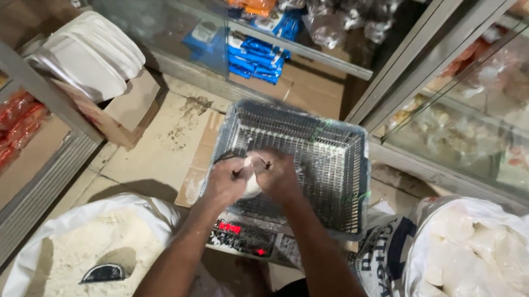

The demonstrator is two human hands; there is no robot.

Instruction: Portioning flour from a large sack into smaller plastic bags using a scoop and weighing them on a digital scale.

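- At seven o'clock, an open sack of white flour [82,247] sits with a dark scoop [104,273] in it.
- Centre frame, left hand [226,181] and right hand [278,173] both pinch a small white bag [251,180] between them, its neck pointing to twelve o'clock, equally near both.
- Beneath: a grey basket [337,173] on a scale [244,238].
- At four o'clock, a sack of white chips [496,281].

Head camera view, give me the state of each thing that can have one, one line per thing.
Grey plastic mesh basket: sitting on the scale, empty apart from the bag.
Small white filled plastic bag: gripped at its neck by both hands.
Digital scale with red display: switched on.
White sack of flour: open, dark scoop lying in it.
White sack of pale chips: open, full.
Left hand: closed on bag.
Right hand: closed on bag.
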